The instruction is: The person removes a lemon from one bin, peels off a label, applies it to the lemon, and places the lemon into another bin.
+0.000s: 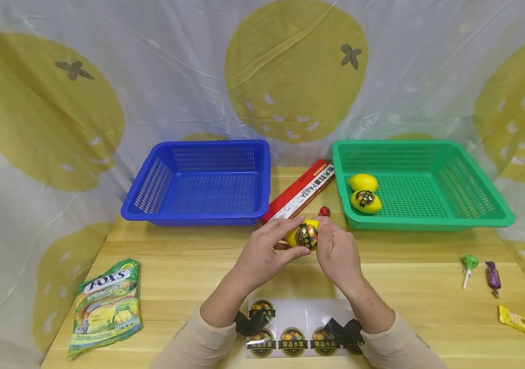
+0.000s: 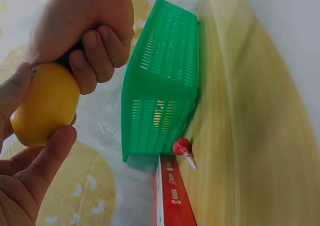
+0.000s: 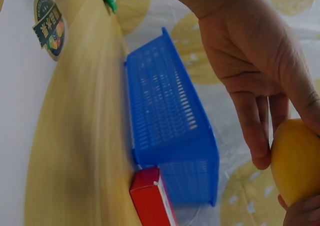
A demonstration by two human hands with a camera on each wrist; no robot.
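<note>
Grip: left hand [image 1: 262,253] and right hand [image 1: 336,251] both curl around the yellow lemon [image 1: 304,234], held above the desk's middle.
Sticker: round label on the lemon faces up.
Advice: probably press its edges flat, steadying the fruit.
Around: green basket [image 1: 475,218] toward the far right corner, sticker sheet [image 1: 290,312] at the near edge.

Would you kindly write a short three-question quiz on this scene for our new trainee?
1. True or false: the blue basket holds two lemons.
2. What do the left hand and right hand hold together? A) a lollipop B) a stickered lemon C) a tea packet
3. How many lemons lie in the green basket?

Key: 1 false, it holds none; 2 B; 3 two.
</note>
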